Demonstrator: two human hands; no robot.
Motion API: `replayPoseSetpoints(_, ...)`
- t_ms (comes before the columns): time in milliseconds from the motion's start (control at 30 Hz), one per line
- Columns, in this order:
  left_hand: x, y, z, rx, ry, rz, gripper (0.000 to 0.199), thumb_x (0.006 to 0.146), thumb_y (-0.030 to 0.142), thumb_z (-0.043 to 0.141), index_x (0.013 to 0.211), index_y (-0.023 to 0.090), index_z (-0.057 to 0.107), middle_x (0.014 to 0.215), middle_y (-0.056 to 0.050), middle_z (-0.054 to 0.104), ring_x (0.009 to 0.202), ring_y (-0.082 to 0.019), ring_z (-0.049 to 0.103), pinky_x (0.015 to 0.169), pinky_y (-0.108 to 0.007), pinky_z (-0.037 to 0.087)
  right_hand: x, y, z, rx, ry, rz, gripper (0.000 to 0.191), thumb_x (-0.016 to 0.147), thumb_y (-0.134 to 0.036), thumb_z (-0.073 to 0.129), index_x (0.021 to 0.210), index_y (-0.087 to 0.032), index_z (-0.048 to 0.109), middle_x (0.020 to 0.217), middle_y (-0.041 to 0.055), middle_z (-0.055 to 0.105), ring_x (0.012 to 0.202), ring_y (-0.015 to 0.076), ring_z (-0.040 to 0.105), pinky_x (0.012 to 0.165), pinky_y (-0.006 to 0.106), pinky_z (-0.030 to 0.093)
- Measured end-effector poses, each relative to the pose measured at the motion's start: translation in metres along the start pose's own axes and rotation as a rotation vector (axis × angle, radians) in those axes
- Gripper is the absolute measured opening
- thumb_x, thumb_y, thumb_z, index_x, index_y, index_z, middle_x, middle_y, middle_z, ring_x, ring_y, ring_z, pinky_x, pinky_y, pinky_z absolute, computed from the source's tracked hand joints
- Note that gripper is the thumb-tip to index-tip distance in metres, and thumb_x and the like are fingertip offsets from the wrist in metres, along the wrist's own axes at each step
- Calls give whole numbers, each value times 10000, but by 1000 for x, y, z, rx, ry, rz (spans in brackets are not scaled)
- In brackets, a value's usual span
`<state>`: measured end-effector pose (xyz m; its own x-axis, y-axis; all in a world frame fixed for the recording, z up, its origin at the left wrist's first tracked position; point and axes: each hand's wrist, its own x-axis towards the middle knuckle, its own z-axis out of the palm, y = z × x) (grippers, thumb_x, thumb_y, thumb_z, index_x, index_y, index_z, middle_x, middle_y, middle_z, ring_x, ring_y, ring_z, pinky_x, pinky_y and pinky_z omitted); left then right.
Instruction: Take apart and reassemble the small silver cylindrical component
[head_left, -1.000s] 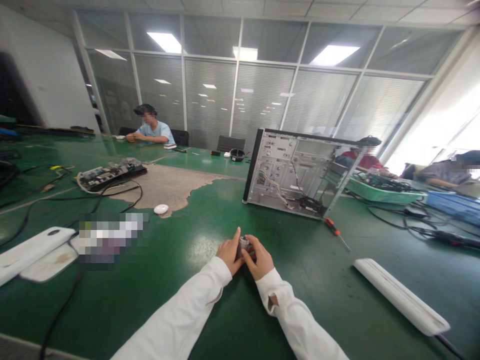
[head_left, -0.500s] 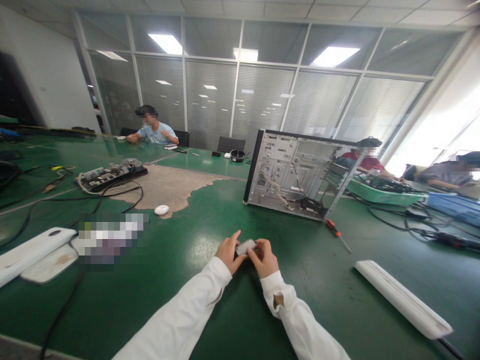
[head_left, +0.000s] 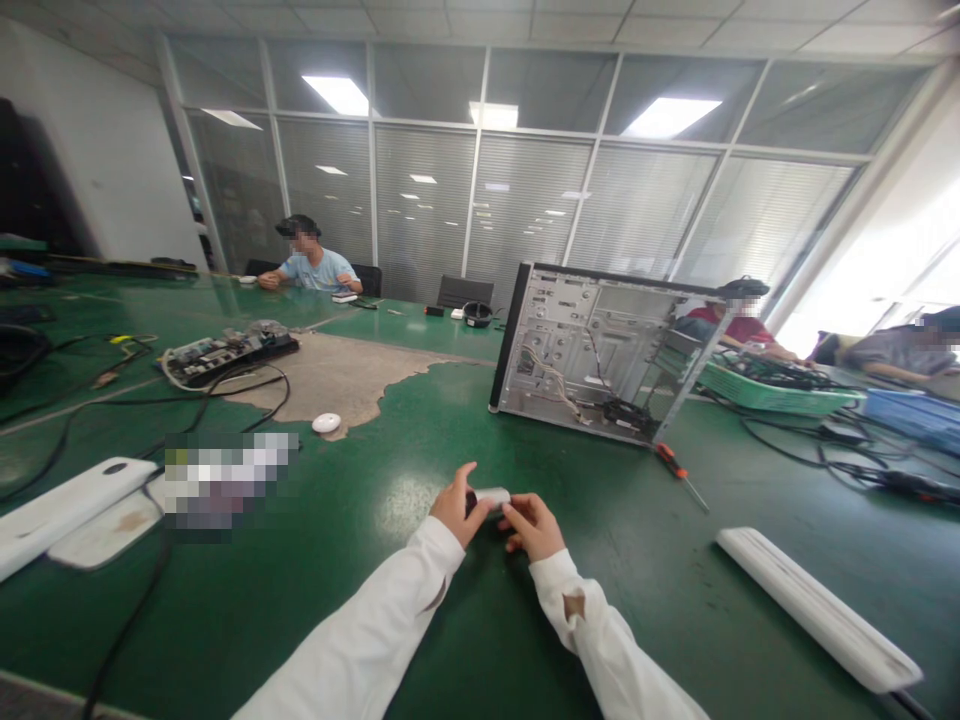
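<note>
A small light grey object [head_left: 493, 496] is held over the green table between my two hands. My left hand [head_left: 454, 508] grips its left end, with the index finger raised. The fingertips of my right hand [head_left: 534, 525] pinch its right end. Beyond my hands an open metal computer case [head_left: 592, 350] stands on the table, some cables inside it. A screwdriver [head_left: 671, 461] with an orange and black handle lies by the lower right corner of the case.
White bars [head_left: 817, 605] lie at right and left. A round white disc [head_left: 326, 423] and an opened device [head_left: 229, 355] with cables are at the left. Green basket [head_left: 780, 392] and blue basket [head_left: 915, 415] stand at right. People sit around the table.
The grey object has turned to lie more level. My right hand has shifted slightly right and down, its lower fingers now showing below. The view has moved a little.
</note>
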<state>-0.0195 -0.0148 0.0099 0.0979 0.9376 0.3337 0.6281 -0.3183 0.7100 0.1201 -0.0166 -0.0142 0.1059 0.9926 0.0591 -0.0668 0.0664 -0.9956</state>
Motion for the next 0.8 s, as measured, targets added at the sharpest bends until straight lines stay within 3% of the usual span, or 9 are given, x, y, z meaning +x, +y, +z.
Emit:
replayPoseSetpoints(200,1,4,-5,-12,46,-69,461,741,394,436,1131,158,365,588,26,526,563,-136,527,575,-247,405,-1,-4,0,157,-70,155,354,503,-398,685,680,-152,500,575,-12,542,496,128,557,320,186,417)
replayPoseSetpoints(433,4,1,-5,-4,92,-95,360,746,373,424,1037,162,410,580,27,541,533,-127,519,546,-234,383,-4,-12,-5,320,-179,408,256,536,-272,675,702,-136,537,646,54,622,531,138,591,410,211,459)
replayPoseSetpoints(800,5,-5,-2,-48,109,-98,303,711,326,476,967,172,426,655,13,563,551,-116,526,580,-247,407,0,-16,-13,442,-237,512,155,575,-187,658,683,-109,579,674,113,655,571,144,607,529,233,486)
